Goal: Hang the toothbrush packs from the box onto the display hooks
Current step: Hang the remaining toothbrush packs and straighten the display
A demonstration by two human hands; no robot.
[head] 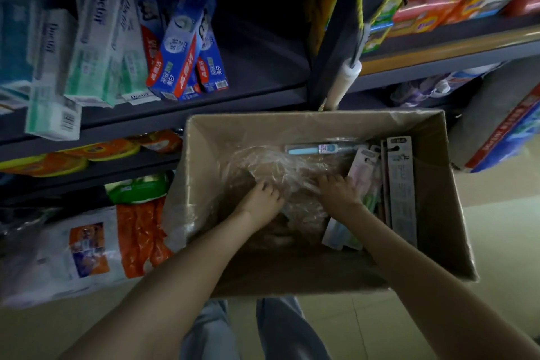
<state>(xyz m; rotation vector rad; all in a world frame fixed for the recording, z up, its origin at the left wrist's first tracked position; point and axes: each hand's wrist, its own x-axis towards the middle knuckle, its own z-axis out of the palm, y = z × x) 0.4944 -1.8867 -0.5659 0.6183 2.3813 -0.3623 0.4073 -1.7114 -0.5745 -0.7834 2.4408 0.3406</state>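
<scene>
An open cardboard box (204, 155) stands on the floor below the shelves. Both my hands are inside it, on a crumpled clear plastic bag (277, 166). My left hand (261, 199) grips the plastic at its left side with curled fingers. My right hand (339, 191) grips the plastic at its right side. Several toothbrush packs (401, 184) stand along the box's right wall, with pastel packs (365, 175) beside my right hand. One pack with a light blue brush (318, 149) lies across the far end. No display hooks are in view.
Dark metal shelves (204, 99) rise behind the box, with toothpaste cartons (181, 47) at the upper left. Bagged goods (87, 248) lie at the lower left. A blue and red carton (508, 137) leans at the right. My legs (248, 330) stand on the tiled floor.
</scene>
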